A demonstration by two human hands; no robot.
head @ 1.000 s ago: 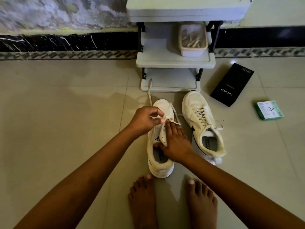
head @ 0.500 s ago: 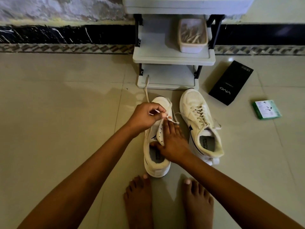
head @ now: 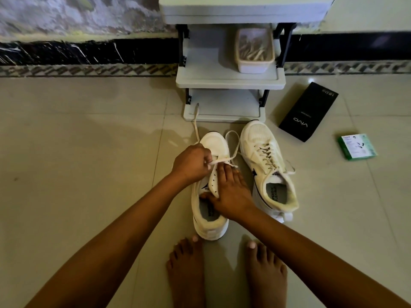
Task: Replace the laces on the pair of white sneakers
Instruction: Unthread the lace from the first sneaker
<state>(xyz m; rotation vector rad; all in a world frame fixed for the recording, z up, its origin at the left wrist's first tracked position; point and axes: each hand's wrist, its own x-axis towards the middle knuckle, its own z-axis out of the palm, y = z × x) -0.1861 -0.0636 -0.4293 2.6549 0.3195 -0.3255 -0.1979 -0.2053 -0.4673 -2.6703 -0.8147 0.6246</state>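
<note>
Left hand (head: 192,164): fingers curled, pinching the white lace (head: 222,160) over the near sneaker (head: 211,196).
Right hand (head: 229,194): laid on the near sneaker's tongue and collar, thumb at the opening.
Second sneaker (head: 266,165): laced, just beside the first on the tiled floor (head: 77,152).
Shelf unit (head: 226,78): holds a tub of laces (head: 254,51).
Right of the shoes: black box (head: 309,112), green box (head: 357,146).
Foreground: two bare feet (head: 186,270).
</note>
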